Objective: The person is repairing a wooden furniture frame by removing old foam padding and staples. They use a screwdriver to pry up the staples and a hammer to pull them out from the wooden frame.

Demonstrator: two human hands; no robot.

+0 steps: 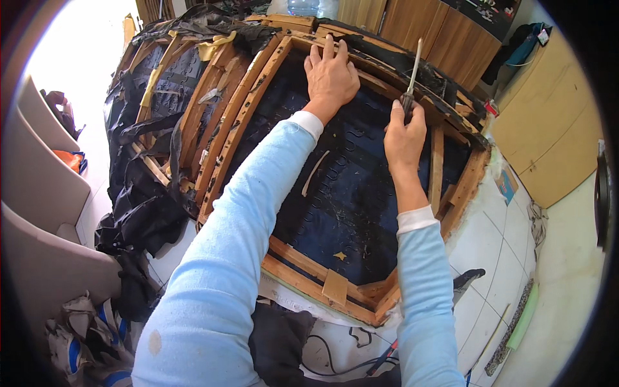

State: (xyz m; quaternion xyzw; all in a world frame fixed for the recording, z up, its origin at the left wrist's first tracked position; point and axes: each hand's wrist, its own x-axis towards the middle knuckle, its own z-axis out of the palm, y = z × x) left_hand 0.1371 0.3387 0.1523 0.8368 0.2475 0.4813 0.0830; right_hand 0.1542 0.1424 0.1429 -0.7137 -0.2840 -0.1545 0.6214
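A bare wooden furniture frame [244, 116], with scraps of torn black fabric [147, 213] hanging from its left part, lies in front of me. My left hand [333, 76] rests on its far rail, fingers stretched and a little apart, holding nothing. To the right of it, my right hand [406, 138] is closed around the dark handle of a screwdriver [413, 74]. The pale shaft points up and away from me, above the far right rail. Inside the frame, dark interlocking foam mats [348, 187] show, with a thin curved strip [314, 173] and a small yellowish scrap [340, 256] on them.
Beige rounded seats [48, 258] stand at the left, near a heap of fabric strips [87, 342]. A cable [332, 371] runs over white floor tiles below the frame. Wooden cabinets [412, 29] stand behind, and a yellowish panel [554, 122] leans at the right.
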